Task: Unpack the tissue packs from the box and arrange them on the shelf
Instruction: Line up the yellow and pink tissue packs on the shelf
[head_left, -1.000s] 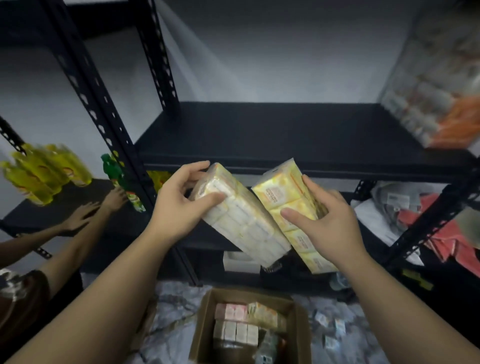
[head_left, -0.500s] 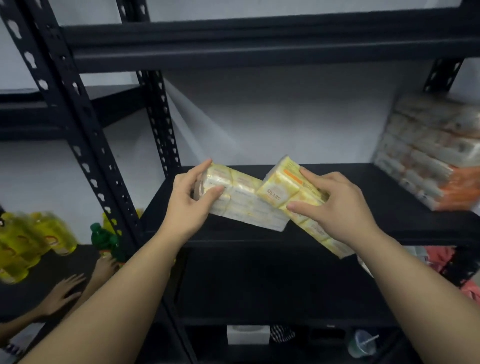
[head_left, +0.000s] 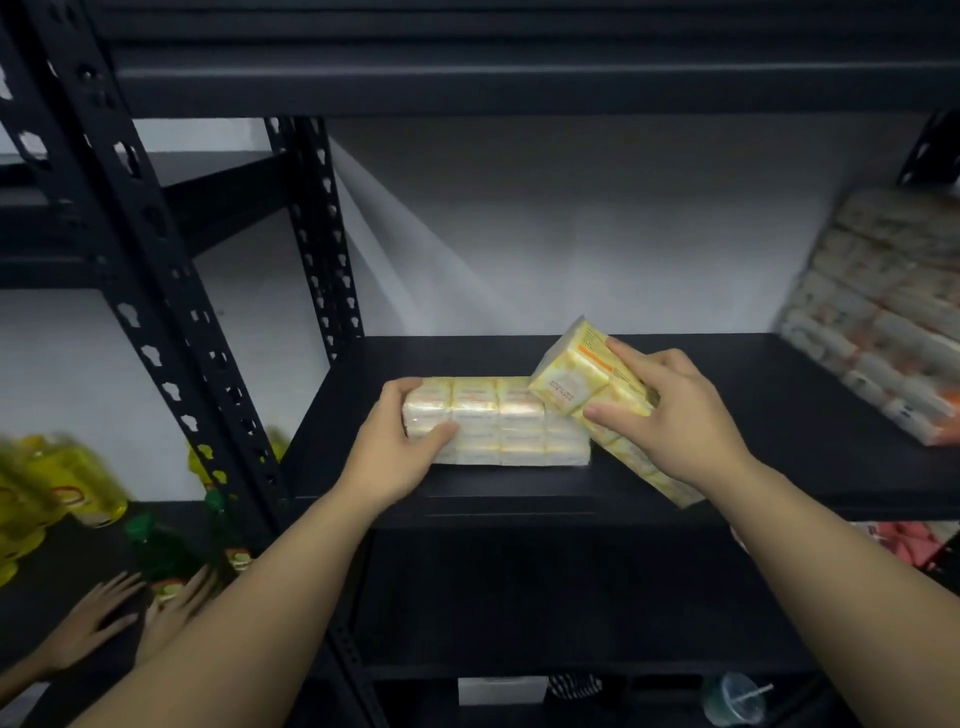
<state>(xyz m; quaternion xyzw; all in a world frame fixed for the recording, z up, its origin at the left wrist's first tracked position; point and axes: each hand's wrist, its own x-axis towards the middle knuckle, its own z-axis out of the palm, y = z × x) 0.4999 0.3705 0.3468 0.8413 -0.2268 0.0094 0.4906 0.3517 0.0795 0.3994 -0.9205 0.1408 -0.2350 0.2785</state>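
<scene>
A long white-and-yellow tissue pack (head_left: 511, 426) lies flat near the front of the black shelf (head_left: 727, 374). My left hand (head_left: 400, 447) grips its left end, thumb on the front face. A second yellow tissue pack (head_left: 592, 374) is tilted, its far end raised over the first pack's right end and its near end sticking out past the shelf's front edge. My right hand (head_left: 670, 415) holds this pack from the right side with fingers curled round it. The box is out of view.
A blurred stack of wrapped tissue packs (head_left: 883, 317) leans at the shelf's right end. Black perforated uprights (head_left: 171, 332) stand left of the shelf. On the neighbouring lower shelf are yellow bottles (head_left: 57, 493), green bottles (head_left: 156, 545) and another person's hands (head_left: 104, 618). A plastic cup (head_left: 735, 699) sits below.
Both packs went from mid-air above the box up to the shelf. The left pack now lies flat on the shelf; the right one stays tilted. The view rose and the box left the frame.
</scene>
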